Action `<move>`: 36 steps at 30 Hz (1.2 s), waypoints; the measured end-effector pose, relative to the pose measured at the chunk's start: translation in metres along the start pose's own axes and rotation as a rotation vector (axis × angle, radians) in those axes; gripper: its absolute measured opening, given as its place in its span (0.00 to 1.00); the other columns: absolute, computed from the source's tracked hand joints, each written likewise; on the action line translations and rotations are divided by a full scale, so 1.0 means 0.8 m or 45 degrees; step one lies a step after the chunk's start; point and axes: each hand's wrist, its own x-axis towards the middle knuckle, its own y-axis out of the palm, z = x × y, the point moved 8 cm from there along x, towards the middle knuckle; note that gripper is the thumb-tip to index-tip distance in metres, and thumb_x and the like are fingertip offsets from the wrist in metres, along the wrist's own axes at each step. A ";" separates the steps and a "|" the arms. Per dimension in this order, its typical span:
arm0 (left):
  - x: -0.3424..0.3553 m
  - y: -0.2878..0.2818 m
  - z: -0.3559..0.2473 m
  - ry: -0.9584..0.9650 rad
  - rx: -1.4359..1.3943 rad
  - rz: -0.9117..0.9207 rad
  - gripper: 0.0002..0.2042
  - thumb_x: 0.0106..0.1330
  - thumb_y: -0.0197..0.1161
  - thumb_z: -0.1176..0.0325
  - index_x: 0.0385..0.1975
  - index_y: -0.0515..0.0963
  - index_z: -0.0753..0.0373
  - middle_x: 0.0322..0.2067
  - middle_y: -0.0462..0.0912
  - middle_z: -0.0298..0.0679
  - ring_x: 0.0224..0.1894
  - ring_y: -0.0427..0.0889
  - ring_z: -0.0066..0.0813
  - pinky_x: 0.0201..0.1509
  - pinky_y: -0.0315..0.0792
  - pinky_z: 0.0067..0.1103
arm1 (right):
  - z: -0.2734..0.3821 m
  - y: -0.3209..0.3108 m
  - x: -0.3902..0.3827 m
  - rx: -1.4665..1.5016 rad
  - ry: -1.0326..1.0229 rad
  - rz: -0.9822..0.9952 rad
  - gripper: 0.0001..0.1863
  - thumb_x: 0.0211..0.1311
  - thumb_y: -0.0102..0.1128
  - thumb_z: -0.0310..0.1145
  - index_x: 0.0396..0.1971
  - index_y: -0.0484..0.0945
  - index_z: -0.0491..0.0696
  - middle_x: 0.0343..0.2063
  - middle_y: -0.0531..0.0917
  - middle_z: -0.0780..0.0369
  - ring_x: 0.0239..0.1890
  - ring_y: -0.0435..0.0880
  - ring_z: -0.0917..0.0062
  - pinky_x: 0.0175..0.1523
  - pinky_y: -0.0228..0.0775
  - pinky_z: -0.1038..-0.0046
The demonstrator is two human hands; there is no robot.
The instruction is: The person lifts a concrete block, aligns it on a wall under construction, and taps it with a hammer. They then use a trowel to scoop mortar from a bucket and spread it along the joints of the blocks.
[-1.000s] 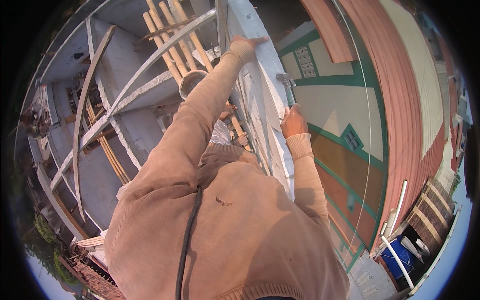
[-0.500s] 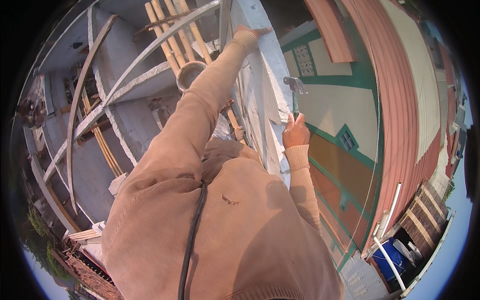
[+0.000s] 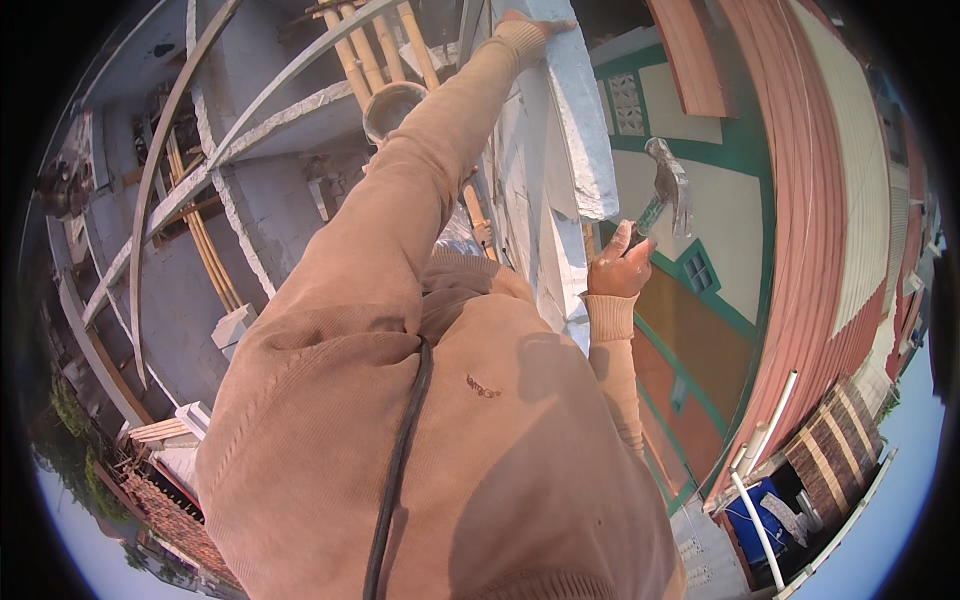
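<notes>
My right hand (image 3: 618, 270) is closed round the green handle of a claw hammer (image 3: 672, 190). The hammer's metal head is raised to the right of the wall, apart from it. Beside the hand runs the top of a pale block wall (image 3: 582, 130), its edge rough and broken near the hammer. At the far end of that wall, my left hand (image 3: 537, 22) lies across the top with its fingers spread, the arm stretched out full length. Some of its fingers are hard to make out.
Left of the wall, a round bucket (image 3: 392, 108) stands by bamboo poles (image 3: 365, 60). Concrete beams (image 3: 215, 165) cross over unfinished rooms below. To the right are a green and cream house wall (image 3: 690, 185) and a red corrugated roof (image 3: 815, 200).
The hammer has swung up and away from the wall to the right, its head turning over. My left hand keeps its place on the wall while the view shifts a little.
</notes>
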 end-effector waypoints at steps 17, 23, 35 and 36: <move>0.012 0.007 0.006 0.069 -0.070 0.066 0.28 0.61 0.68 0.57 0.54 0.73 0.72 0.47 0.82 0.51 0.49 0.82 0.39 0.54 0.76 0.32 | -0.084 0.071 -0.025 -0.321 0.086 0.333 0.21 0.74 0.50 0.43 0.45 0.67 0.36 0.26 0.81 0.42 0.31 0.82 0.42 0.35 0.73 0.50; 0.047 0.016 0.044 0.173 -0.089 0.108 0.27 0.63 0.65 0.56 0.56 0.73 0.71 0.48 0.82 0.50 0.51 0.81 0.38 0.56 0.74 0.33 | -0.040 0.035 -0.010 -0.189 0.117 0.323 0.19 0.72 0.51 0.44 0.47 0.70 0.42 0.29 0.83 0.42 0.32 0.83 0.43 0.35 0.73 0.49; -0.130 0.036 0.154 -0.102 0.389 0.000 0.33 0.48 0.82 0.58 0.47 0.75 0.75 0.34 0.83 0.48 0.35 0.83 0.35 0.38 0.77 0.28 | -0.097 -0.044 -0.055 0.201 0.194 -0.367 0.18 0.70 0.56 0.44 0.40 0.72 0.41 0.22 0.81 0.49 0.25 0.83 0.50 0.31 0.73 0.56; -0.134 0.036 0.159 -0.107 0.333 0.019 0.32 0.49 0.82 0.59 0.47 0.75 0.74 0.34 0.82 0.47 0.36 0.83 0.34 0.38 0.77 0.26 | -0.092 -0.052 -0.053 0.223 0.176 -0.413 0.19 0.70 0.56 0.44 0.40 0.72 0.40 0.20 0.80 0.50 0.25 0.83 0.50 0.30 0.73 0.57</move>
